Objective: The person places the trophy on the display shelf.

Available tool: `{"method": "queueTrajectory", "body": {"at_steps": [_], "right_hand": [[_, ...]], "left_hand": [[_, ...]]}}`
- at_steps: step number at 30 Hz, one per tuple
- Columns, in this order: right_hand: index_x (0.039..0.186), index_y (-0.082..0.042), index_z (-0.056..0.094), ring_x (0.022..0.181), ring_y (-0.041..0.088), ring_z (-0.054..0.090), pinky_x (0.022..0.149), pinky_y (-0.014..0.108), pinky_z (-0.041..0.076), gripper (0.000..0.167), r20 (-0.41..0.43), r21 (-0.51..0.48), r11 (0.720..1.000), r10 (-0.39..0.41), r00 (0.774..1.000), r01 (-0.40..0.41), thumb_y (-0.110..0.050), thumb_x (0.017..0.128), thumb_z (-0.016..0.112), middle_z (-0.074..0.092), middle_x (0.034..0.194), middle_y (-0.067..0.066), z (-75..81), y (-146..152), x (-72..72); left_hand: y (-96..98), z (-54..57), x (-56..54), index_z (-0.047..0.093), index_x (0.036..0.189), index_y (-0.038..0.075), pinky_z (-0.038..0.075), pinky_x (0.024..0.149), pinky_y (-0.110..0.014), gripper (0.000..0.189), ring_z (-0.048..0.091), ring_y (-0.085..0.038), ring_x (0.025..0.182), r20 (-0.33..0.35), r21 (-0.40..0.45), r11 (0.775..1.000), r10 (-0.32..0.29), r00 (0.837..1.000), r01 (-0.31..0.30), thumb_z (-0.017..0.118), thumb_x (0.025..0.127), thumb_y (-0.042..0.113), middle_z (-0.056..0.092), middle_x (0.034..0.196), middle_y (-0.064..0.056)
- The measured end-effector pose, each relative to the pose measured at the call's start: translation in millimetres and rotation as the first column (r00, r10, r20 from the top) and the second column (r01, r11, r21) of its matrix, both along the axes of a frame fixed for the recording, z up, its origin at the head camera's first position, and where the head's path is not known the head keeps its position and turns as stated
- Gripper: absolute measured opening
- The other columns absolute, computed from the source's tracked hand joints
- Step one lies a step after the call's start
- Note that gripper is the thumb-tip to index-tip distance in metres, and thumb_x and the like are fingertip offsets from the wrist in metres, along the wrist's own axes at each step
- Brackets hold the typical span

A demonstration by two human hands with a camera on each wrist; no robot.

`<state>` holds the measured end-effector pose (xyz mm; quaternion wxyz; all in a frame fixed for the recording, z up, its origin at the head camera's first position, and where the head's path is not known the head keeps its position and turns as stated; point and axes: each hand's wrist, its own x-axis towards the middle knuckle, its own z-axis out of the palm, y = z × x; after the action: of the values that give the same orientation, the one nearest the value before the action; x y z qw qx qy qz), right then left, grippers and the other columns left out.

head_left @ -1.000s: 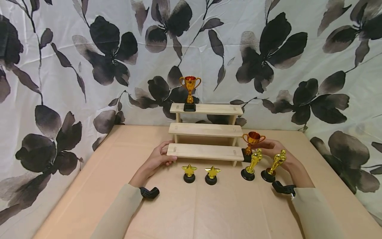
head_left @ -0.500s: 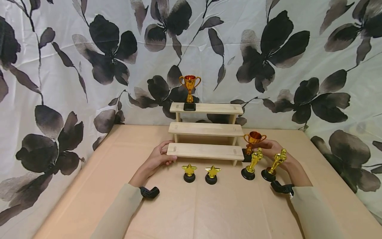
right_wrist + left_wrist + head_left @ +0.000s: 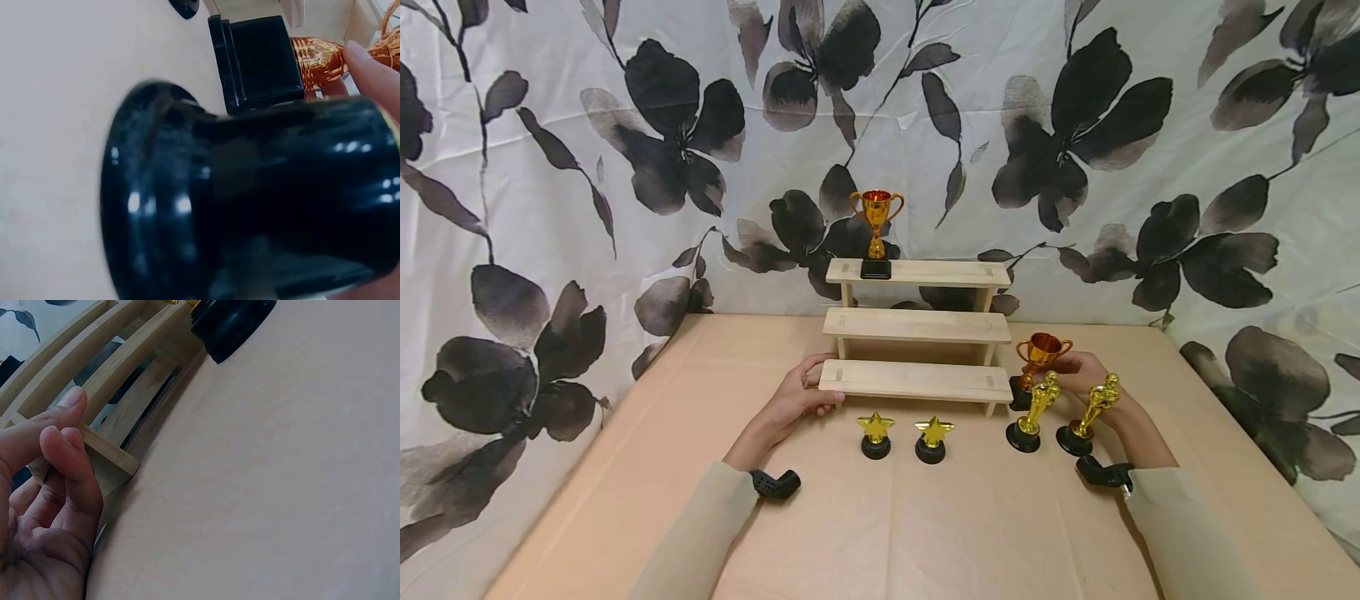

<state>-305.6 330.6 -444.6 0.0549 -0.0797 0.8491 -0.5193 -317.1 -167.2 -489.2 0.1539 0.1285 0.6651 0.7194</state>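
Observation:
My left hand (image 3: pixel 797 396) grips the left end of the lowest board of a three-step wooden stand (image 3: pixel 917 381), thumb at the front edge. In the left wrist view, its fingers (image 3: pixel 69 456) curl around the board's corner. At the stand's right end, my right hand (image 3: pixel 1084 377) holds a gold trophy cup (image 3: pixel 1043 350) with a square black base. The right wrist view shows the thumb and fingers pinching the cup's stem (image 3: pixel 319 61). A figurine trophy's round black base (image 3: pixel 250 194) fills much of that view and hides part of the hand.
Another gold trophy cup (image 3: pixel 876 212) stands on the top step, toward the left. Two small star trophies (image 3: pixel 876 432) are in front of the stand. Two gold figurine trophies (image 3: pixel 1039 408) stand close before my right hand. A floral cloth (image 3: pixel 955 50) hangs behind the table.
The cup in my right hand has shifted slightly to the right at its rim, and the right wrist has moved a little left. My left hand keeps its place on the stand.

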Motion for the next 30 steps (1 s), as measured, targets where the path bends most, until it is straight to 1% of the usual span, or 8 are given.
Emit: {"method": "queueTrajectory", "body": {"at_steps": [4,7,10,14,17,20,24,30], "right_hand": [[0.140,0.012,0.055,0.101,-0.005,0.065,0.098,0.024,0.043,0.053,-0.004,-0.025,1.000,0.013,1.000,-0.014,-0.013,0.097,0.072,0.076,0.122,0.011,-0.9,2.9,0.2],[0.138,0.015,0.054,0.100,-0.004,0.067,0.097,0.022,0.043,0.052,-0.011,-0.054,0.998,0.012,1.000,-0.013,-0.011,0.097,0.071,0.079,0.113,0.000,-0.4,4.8,1.6],[0.135,0.014,0.056,0.098,0.002,0.071,0.092,0.017,0.050,0.047,-0.026,-0.108,0.994,0.032,0.999,-0.035,-0.010,0.097,0.071,0.079,0.107,-0.008,-0.2,6.0,2.5],[0.126,0.002,0.067,0.098,0.010,0.075,0.090,0.016,0.054,0.030,-0.050,-0.175,0.981,0.076,0.996,-0.083,-0.008,0.098,0.070,0.079,0.107,-0.005,-0.5,7.6,3.2],[0.122,-0.006,0.070,0.099,0.009,0.075,0.090,0.015,0.053,0.024,-0.060,-0.172,0.981,0.077,0.995,-0.086,-0.010,0.098,0.070,0.079,0.107,-0.004,-0.6,8.6,3.5],[0.127,0.002,0.067,0.100,0.007,0.074,0.090,0.015,0.052,0.031,-0.066,-0.153,0.986,0.062,0.996,-0.072,-0.011,0.098,0.070,0.079,0.108,-0.006,0.1,8.5,3.2],[0.137,0.015,0.053,0.102,0.006,0.074,0.091,0.014,0.052,0.051,-0.066,-0.130,0.989,0.064,0.996,-0.072,-0.014,0.099,0.070,0.078,0.113,-0.006,0.9,7.1,1.8],[0.141,0.014,0.050,0.104,0.006,0.072,0.092,0.016,0.051,0.055,-0.064,-0.079,0.995,0.063,0.996,-0.068,-0.018,0.100,0.069,0.077,0.119,0.002,1.2,7.2,1.0]], "left_hand": [[0.0,-0.3,-0.2,0.032,0.159,0.011,0.049,0.057,-0.020,0.087,0.058,-0.010,0.065,-0.004,0.000,1.000,-0.001,1.000,0.001,0.078,0.087,-0.003,0.074,0.095,-0.003],[0.0,-0.4,-0.5,0.031,0.159,0.010,0.049,0.057,-0.020,0.087,0.058,-0.010,0.065,-0.012,-0.001,1.000,-0.002,1.000,0.002,0.078,0.087,-0.003,0.074,0.095,-0.002],[-0.3,-0.4,-0.7,0.031,0.159,0.010,0.049,0.057,-0.019,0.087,0.058,-0.009,0.065,-0.019,-0.007,1.000,-0.005,1.000,0.005,0.078,0.087,-0.002,0.074,0.095,-0.001],[-0.3,-0.4,-0.5,0.031,0.159,0.010,0.050,0.057,-0.019,0.086,0.059,-0.009,0.065,-0.018,-0.009,1.000,-0.004,1.000,0.004,0.078,0.087,-0.002,0.075,0.096,-0.001],[0.1,0.0,0.0,0.033,0.158,0.012,0.050,0.057,-0.019,0.085,0.060,-0.009,0.065,-0.013,-0.008,1.000,-0.003,1.000,0.003,0.078,0.087,-0.001,0.075,0.097,-0.001],[0.0,0.2,0.3,0.031,0.159,0.011,0.050,0.057,-0.019,0.087,0.059,-0.009,0.066,-0.013,-0.003,1.000,-0.008,1.000,0.007,0.078,0.087,-0.002,0.074,0.098,-0.001],[-0.1,0.3,0.2,0.030,0.160,0.010,0.049,0.057,-0.019,0.087,0.059,-0.009,0.066,-0.008,0.003,1.000,-0.008,1.000,0.008,0.077,0.088,-0.003,0.074,0.098,-0.001],[0.0,1.6,0.9,0.031,0.159,0.011,0.049,0.057,-0.019,0.087,0.059,-0.009,0.066,-0.004,-0.006,1.000,-0.002,1.000,0.002,0.078,0.087,-0.002,0.074,0.097,-0.001]]}}
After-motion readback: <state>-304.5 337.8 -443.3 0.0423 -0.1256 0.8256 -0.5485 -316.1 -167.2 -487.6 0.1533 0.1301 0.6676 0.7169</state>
